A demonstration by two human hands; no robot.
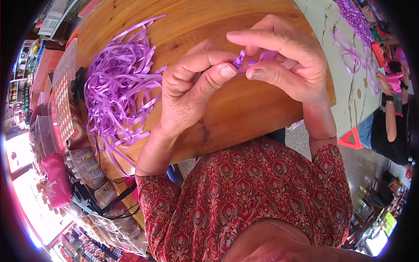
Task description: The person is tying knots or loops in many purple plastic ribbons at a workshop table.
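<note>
Above the wooden table, my left hand [196, 81] pinches a small, tightly twisted coil of purple ribbon [238, 60] between thumb and index finger. A flat length of the same ribbon runs across to my right hand [290, 59], where it loops behind the thumb among the curled fingers. The right index finger is raised and apart from the thumb. How the other right fingers grip the ribbon is partly hidden. To the left of my left hand lies a large loose pile of cut purple ribbon strips [122, 83].
The wooden table [235, 115] adjoins a pale marbled table [321, 22] on the right, with more purple ribbon [355, 13] on it. A person [390, 118] in black sits beyond. At the left edge are plastic boxes [85, 163], a pink pouch [56, 179] and black cables [115, 214].
</note>
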